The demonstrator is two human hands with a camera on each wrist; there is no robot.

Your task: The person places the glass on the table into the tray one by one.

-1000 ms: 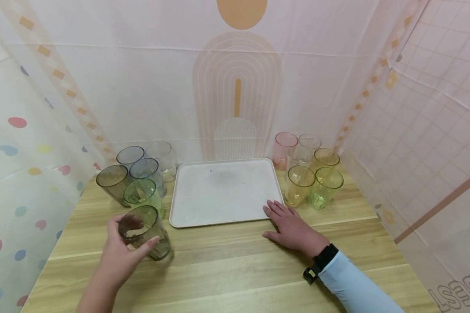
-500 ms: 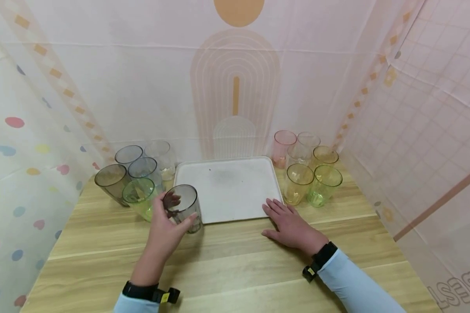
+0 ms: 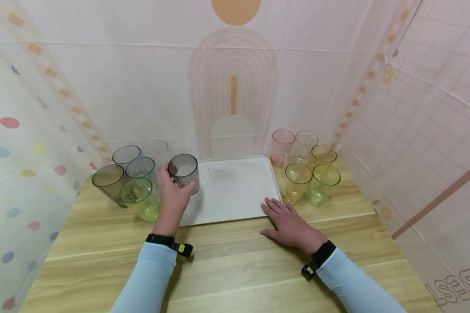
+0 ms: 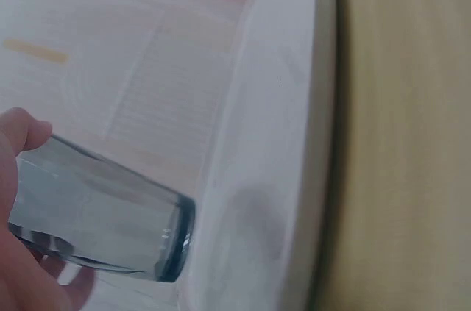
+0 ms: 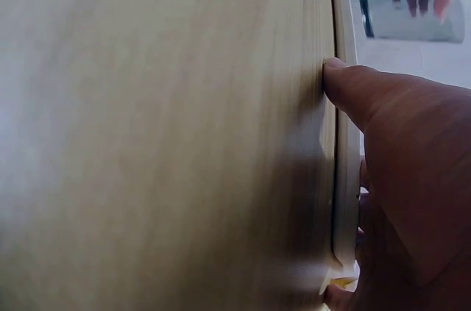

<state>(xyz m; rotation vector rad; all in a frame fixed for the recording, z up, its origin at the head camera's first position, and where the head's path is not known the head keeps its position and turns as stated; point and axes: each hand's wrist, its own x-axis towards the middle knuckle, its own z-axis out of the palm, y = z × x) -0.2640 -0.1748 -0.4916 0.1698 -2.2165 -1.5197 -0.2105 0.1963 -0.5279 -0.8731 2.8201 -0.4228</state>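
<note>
Grey cup (image 3: 184,172): clear smoky plastic or glass, cannot tell which; glossy, smooth wall, thick base.
Other cups, left cluster (image 3: 135,182) and right cluster (image 3: 307,167): same see-through glossy look, tinted green, grey, yellow, pink, clear.
Tray (image 3: 239,191): off-white, matt, plastic-looking, faint grey smudge, smooth rounded rim.
Table (image 3: 235,269): pale wood grain, smooth, low sheen.
Backdrop (image 3: 141,87): thin printed cloth, matt, creased.
Sleeves (image 3: 149,278): light-blue smooth fabric.
Wrist straps (image 3: 321,256): black, matt.

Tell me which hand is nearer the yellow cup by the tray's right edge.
Right. The right hand lies flat at the tray corner, just in front of the yellow cup. The left hand holds a grey cup across the tray.
</note>
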